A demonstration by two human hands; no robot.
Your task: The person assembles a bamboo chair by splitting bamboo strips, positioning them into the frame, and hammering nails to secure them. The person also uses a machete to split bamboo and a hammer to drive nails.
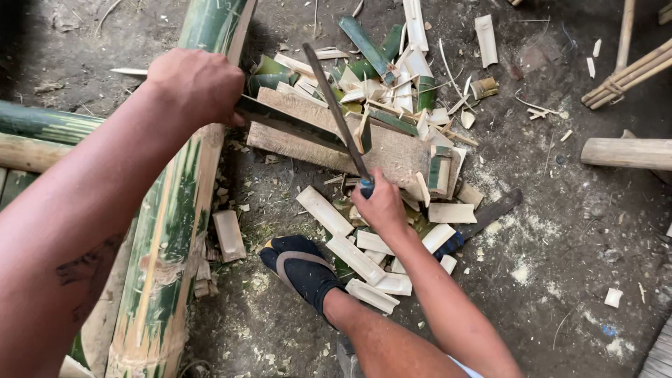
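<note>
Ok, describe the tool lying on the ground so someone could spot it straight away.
Start at the wooden board under the bamboo offcuts. Below its right end, past the right hand, lies a flat dark blade with a blue handle, the only metal among pale chips.

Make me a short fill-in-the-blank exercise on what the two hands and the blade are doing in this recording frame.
1. The right hand grips the handle of a long ____.
2. The left hand holds a green bamboo strip steady on a wooden ____.
3. Pale cut bamboo pieces lie on the ground around the person's ____.
4. A thick green bamboo pole lies under the ____ forearm.

Missing words: knife; board; foot; left
</note>
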